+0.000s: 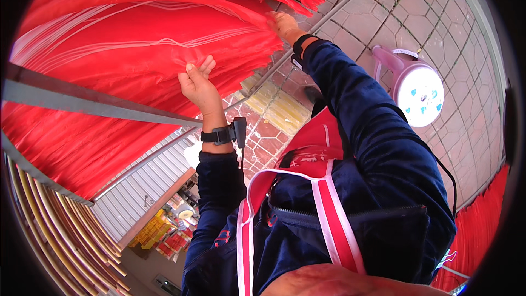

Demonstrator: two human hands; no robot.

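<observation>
Setting: an outdoor paved ground (438,33) of grey hexagonal blocks, with a strip of yellow and red tiles below the hanging red sheets (137,60).
Landmark: the red sheets, many thin layers draped in a long row over a rack and filling the upper left of the view; every place below is given relative to them.
Left hand (198,83): raised against the lower face of the sheets, fingers curled and pinching a fold of the red material between thumb and fingertips; a black wrist strap sits just below.
Right hand (284,24): stretched out to the right-hand edge of the sheets, fingers closed on that edge; how tightly, I cannot tell.
Rack: a grey metal bar (98,107) crosses in front of the sheets on the left, with pale bamboo poles (66,230) below it.
Nearby: a pink and white stool (417,90) stands on the paving, well apart to the right of the sheets.
Progress: both hands are on one sheet at its edge and the layers are still bunched, so the handling looks in mid-course, with most of the row apparently untouched.
</observation>
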